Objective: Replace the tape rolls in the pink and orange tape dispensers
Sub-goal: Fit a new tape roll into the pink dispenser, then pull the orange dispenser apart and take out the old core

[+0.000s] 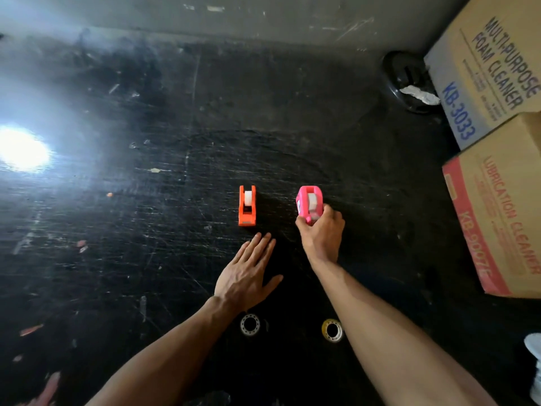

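An orange tape dispenser point(247, 205) stands on the black scratched table point(146, 230), with a white roll in its cradle. To its right is a pink tape dispenser point(308, 202), also holding a white roll. My right hand point(322, 231) grips the near end of the pink one. Flat on the table, my left hand point(250, 273) lies with fingers spread, just below the orange dispenser and apart from it. Two loose tape rolls lie nearer to me: a clear one point(250, 324) by my left forearm and a yellowish one point(332, 330) by my right forearm.
Two cardboard boxes point(491, 142) are stacked at the right edge of the table. A black round object with crumpled white paper point(409, 83) sits at the back right. Strong glare point(23, 153) washes out the left side. A grey wall runs along the back.
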`<state>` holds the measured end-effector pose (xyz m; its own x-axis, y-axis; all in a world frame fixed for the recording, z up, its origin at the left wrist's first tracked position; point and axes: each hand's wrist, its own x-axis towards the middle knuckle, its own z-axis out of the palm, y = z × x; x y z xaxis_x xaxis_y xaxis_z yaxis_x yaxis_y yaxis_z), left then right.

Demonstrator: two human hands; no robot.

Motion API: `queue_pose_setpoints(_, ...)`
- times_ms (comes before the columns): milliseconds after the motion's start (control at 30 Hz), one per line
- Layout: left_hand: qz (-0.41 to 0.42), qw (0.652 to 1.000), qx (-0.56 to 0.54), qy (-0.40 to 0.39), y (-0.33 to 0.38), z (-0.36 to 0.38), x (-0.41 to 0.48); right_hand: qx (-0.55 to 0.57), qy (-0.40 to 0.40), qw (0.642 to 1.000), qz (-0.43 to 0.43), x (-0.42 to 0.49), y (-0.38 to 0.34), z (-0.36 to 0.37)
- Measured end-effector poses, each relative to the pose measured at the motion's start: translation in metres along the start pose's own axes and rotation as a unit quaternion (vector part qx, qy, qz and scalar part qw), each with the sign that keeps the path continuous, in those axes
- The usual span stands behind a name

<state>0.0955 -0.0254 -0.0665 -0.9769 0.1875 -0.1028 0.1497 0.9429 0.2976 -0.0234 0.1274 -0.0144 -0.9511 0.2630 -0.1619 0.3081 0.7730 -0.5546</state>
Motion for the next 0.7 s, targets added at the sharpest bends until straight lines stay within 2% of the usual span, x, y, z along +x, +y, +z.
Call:
queue_pose_setpoints(333, -0.011, 1.000, -0.005, -0.002, 0.000, -0.002, 0.001, -0.025, -0.024, 0.999, -0.006, 0.005, 0.003, 0.003)
queue_pose_setpoints(533, -0.033, 0.999, -0.014, 0.025, 0.000, -0.008, -0.003, 0.010, -0.015, 1.000, -0.002, -0.024, 0.014, -0.009)
queue_pose_setpoints(700, -0.108, 0.989, -0.063, 0.073, -0.007, -0.020, -0.017, 0.051, 0.022, 0.997, -0.055, -0.068, 0.025, -0.008)
